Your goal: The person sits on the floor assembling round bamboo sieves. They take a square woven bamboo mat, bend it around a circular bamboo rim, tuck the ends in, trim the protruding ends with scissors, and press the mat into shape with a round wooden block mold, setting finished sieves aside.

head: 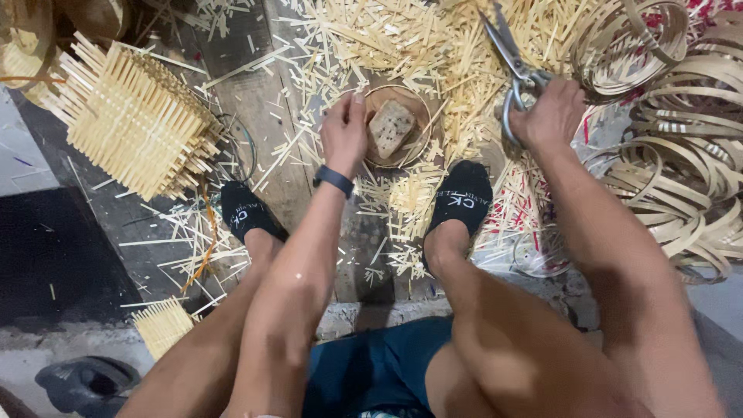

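My right hand (pixel 551 116) grips the handles of a pair of metal scissors (pixel 507 58), whose blades point up and to the left over a heap of bamboo offcuts (pixel 402 39). My left hand (pixel 344 131), with a dark band on its wrist, reaches to the rim of a small round wooden bowl (pixel 418 116) and pinches something thin at its edge; what it pinches is too small to tell. A rough tan block (pixel 389 128) lies inside the bowl. Both my feet in black socks rest on the floor below the bowl.
A half-woven square bamboo basket (pixel 135 116) with bristling splint ends lies at the left. Coils of flat bamboo strip (pixel 681 155) pile up at the right. A small bundle of splints (pixel 162 325) and a dark shoe (pixel 89 383) sit at the lower left.
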Demonstrator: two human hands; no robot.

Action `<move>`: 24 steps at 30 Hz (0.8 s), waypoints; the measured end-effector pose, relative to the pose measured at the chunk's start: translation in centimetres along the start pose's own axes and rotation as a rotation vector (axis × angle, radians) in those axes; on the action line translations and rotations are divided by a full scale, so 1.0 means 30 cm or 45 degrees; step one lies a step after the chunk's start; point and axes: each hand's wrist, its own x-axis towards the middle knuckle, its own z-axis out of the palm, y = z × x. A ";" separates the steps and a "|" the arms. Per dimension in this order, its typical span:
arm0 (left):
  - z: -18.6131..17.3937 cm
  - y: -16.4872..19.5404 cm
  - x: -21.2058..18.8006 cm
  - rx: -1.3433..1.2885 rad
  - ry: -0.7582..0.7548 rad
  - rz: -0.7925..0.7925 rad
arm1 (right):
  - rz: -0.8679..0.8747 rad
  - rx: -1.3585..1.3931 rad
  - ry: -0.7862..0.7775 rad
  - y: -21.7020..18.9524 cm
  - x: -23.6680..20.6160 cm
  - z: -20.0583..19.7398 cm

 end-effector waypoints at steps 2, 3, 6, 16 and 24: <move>0.008 -0.020 0.034 -0.143 -0.132 -0.174 | -0.106 0.037 0.198 0.000 -0.025 0.015; 0.013 -0.023 0.044 -0.257 -0.221 -0.239 | -0.152 0.096 0.212 -0.014 -0.047 0.013; 0.036 -0.013 0.034 -0.436 -0.350 -0.075 | -0.294 0.657 -0.046 -0.094 -0.086 -0.010; 0.110 -0.011 -0.047 -0.552 -0.171 -0.022 | 0.051 1.262 -0.636 -0.297 -0.078 -0.063; -0.027 -0.114 -0.129 -1.390 -0.510 -0.983 | 0.688 1.826 -1.114 -0.316 -0.162 -0.045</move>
